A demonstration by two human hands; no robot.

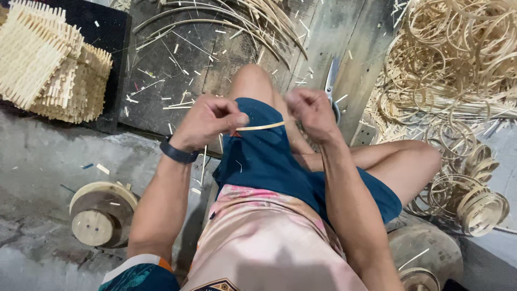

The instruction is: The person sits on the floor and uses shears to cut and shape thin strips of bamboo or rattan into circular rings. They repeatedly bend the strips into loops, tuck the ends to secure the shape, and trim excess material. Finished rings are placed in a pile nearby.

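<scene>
Both arms reach out over the knees. The left hand (207, 121) (with a dark band on its wrist) pinches shut; the right hand (311, 112) makes a fist.

Lighting: we see even, fairly bright light from above. Shadows: soft, beneath the wooden disc (102, 214) near left. Sharpness: we find the right hand (311, 114) slightly motion-blurred. Edges: mild wide-angle stretching. Glare: none.

Thin pale bamboo strip (260, 127), level above knee, probably slightly bowed.

Black wristband (179, 153), blue shorts (269, 161), pink shirt (258, 237)
</scene>
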